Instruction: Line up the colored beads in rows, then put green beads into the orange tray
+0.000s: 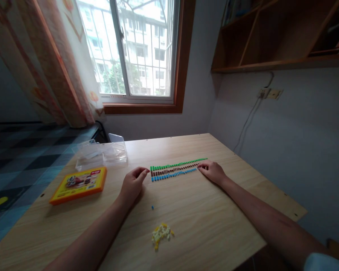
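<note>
Three rows of small bricks lie side by side on the wooden table (pixel 214 226): a green row (pixel 177 164), a brown row (pixel 175 169) and a blue row (pixel 172 175). My left hand (pixel 133 183) rests at the left end of the rows, its fingertips touching the brown row's end. At the right end, my right hand (pixel 213 171) lies with its fingers against the brown and blue rows. Neither hand holds anything. Nearer me sit a single blue brick (pixel 152 207) and a small heap of yellow bricks (pixel 161 234).
An orange and yellow flat box (pixel 79 184) lies at the left of the table. Behind it stands a clear plastic tray (pixel 101 154). A window, a curtain and a wall shelf are beyond; a wall runs along the table's right side.
</note>
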`<state>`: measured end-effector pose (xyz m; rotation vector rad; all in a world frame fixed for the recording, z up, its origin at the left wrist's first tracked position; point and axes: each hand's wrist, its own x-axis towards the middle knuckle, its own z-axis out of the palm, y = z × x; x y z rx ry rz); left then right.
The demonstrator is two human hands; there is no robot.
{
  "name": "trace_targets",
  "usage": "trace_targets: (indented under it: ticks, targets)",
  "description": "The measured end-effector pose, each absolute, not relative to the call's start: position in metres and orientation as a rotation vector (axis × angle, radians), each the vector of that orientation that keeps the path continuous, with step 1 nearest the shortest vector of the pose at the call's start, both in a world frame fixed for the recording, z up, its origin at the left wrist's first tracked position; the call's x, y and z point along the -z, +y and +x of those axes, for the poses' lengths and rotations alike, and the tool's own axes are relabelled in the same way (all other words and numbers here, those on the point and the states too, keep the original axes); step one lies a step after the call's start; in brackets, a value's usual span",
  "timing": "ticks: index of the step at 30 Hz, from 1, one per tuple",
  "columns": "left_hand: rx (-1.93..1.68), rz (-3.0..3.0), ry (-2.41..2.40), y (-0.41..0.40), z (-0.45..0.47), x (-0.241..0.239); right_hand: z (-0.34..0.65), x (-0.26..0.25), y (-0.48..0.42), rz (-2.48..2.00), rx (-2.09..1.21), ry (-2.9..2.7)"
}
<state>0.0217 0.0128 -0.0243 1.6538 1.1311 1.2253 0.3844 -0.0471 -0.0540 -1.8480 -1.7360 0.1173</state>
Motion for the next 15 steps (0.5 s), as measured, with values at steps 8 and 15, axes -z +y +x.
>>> trace_targets:
  ticks: [8,15]
  targets:
    - [-1.216,1.656,1.127,0.0098,0.0222,0.0189,0.3848,0.0525,-0.0474,-1.798,-0.147,-1.777]
    - [-1.206,1.656,1.128,0.0089,0.0232,0.0183,0.3845,0.0526,-0.0472,-1.784,-0.163,-1.777]
